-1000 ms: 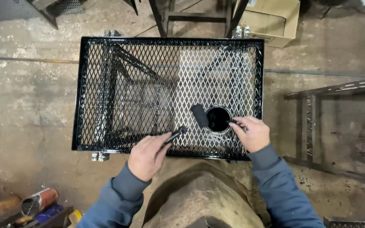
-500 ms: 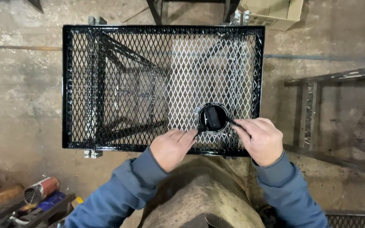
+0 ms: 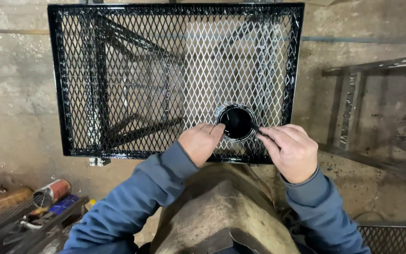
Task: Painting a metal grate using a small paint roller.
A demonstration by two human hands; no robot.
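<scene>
A glossy black expanded-metal mesh tabletop fills the upper view. On it, near the front right, stands a small round can of black paint. My left hand is curled against the can's left side, fingertips on its rim. On the can's right side, my right hand pinches a thin dark handle that reaches the rim. What lies at the handle's far end is hidden in the dark can. Blue sleeves cover both of my arms.
A bare metal frame lies on the concrete floor to the right. Another mesh panel shows at the bottom right. Spray cans and tools sit on a low rack at the bottom left.
My left hand moved right from the table's front edge to the can, and the black brush it held is no longer in it. The view has come closer to the table.
</scene>
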